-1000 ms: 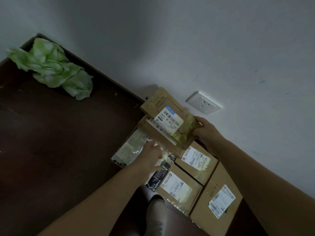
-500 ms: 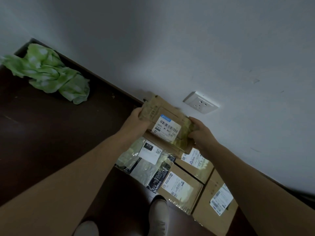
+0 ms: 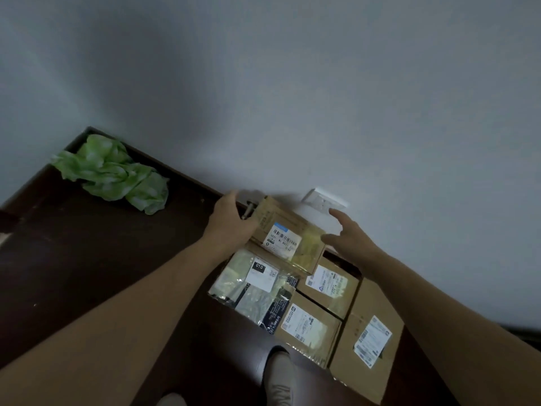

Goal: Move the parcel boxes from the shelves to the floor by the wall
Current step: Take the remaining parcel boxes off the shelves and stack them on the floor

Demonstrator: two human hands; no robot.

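Note:
A flat cardboard parcel [image 3: 288, 235] with a white barcode label lies on top of the pile on the floor, against the white wall [image 3: 292, 98]. My left hand [image 3: 231, 221] rests against its left edge, thumb lifted off it. My right hand [image 3: 348, 238] hovers just off its right end, fingers spread, holding nothing. Under and beside it lie grey plastic mailer bags [image 3: 254, 285], two small boxes [image 3: 330, 284] [image 3: 307, 323] and a larger box [image 3: 369, 338].
A crumpled green cloth [image 3: 114, 174] lies in the corner at the left on the dark floor [image 3: 87, 259]. A white wall socket [image 3: 325, 199] sits just behind the top parcel. My shoe [image 3: 281, 376] stands in front of the pile.
The top parcel has come down onto the pile. My right hand has let go of it and opened; my left hand has loosened at the parcel's left edge.

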